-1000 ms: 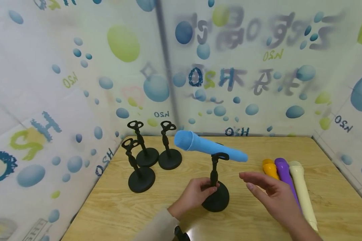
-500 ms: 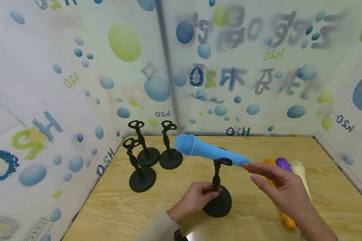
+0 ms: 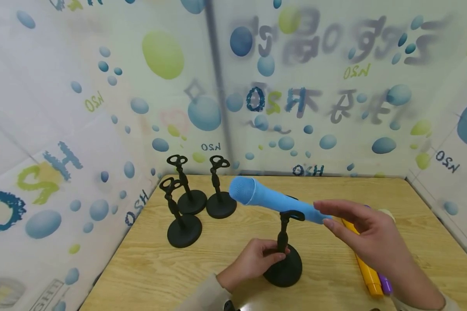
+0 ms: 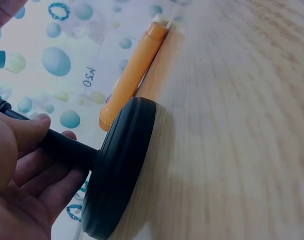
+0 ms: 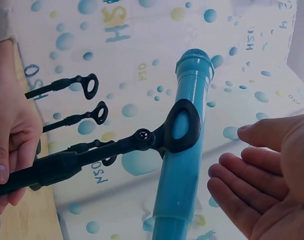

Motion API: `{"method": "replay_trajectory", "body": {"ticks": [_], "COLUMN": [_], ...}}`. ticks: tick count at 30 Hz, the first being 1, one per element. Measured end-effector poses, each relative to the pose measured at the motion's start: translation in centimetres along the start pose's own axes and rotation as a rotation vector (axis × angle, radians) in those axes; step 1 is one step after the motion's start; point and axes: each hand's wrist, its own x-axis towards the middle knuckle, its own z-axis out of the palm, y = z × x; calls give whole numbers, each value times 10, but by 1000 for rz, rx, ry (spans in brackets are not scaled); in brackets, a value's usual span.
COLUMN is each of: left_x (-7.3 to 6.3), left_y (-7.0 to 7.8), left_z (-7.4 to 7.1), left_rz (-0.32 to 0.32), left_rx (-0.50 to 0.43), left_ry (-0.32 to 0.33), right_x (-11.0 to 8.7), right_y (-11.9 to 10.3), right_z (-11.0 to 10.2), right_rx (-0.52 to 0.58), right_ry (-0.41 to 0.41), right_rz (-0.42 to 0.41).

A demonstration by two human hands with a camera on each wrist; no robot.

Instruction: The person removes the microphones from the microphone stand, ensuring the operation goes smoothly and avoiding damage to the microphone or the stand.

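A blue microphone (image 3: 272, 196) lies tilted in the clip of a black microphone stand (image 3: 283, 274), its head to the left and slightly higher. My left hand (image 3: 253, 261) holds the stand's pole just above the round base; thumb and fingers wrap it in the left wrist view, where the base (image 4: 124, 165) meets the tabletop. My right hand (image 3: 373, 229) is at the microphone's tail end, thumb and fingers spread apart. In the right wrist view that hand (image 5: 271, 185) appears beside the blue microphone (image 5: 176, 195), with a gap between them.
Three more black stands, such as the front one (image 3: 183, 231), stand at the table's back left with bare clips. An orange microphone (image 3: 367, 274) and a purple microphone (image 3: 385, 283) lie at right, partly behind my right hand; a cream one (image 3: 387, 214) barely shows. Printed curtains (image 3: 327, 164) surround the table.
The held stand and blue microphone have shifted a little right and nearer. My right hand has moved up and right to the microphone's tail, now covering more of the microphones lying at right.
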Motion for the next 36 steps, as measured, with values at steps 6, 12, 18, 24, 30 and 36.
{"method": "replay_trajectory", "body": {"ticks": [6,12,18,24,30,36], "left_x": [-1,-2,-3,-2,-2,-1], "left_y": [1,0,-1,-1,-1,-2], "left_z": [2,2,2,4,5,6], "left_rz": [14,-1,-1,11,17,28], "left_rx": [-26,-57,-61,-60,-73,-85], "left_ry": [-14,-30,-31,-25,-28,-26], "right_x": [9,19,30,39,46,53], "right_y": [-8,-12,-17,-27,-34,-38], "right_z": [-1,2,7,13,19,24], "right_rx": [-38,-29,-8,1,-21,-64], "right_ry": [-47,-79,-106,-136,-165,-185], "right_rz": [-13,-52,-99,-157,-194,-204]}}
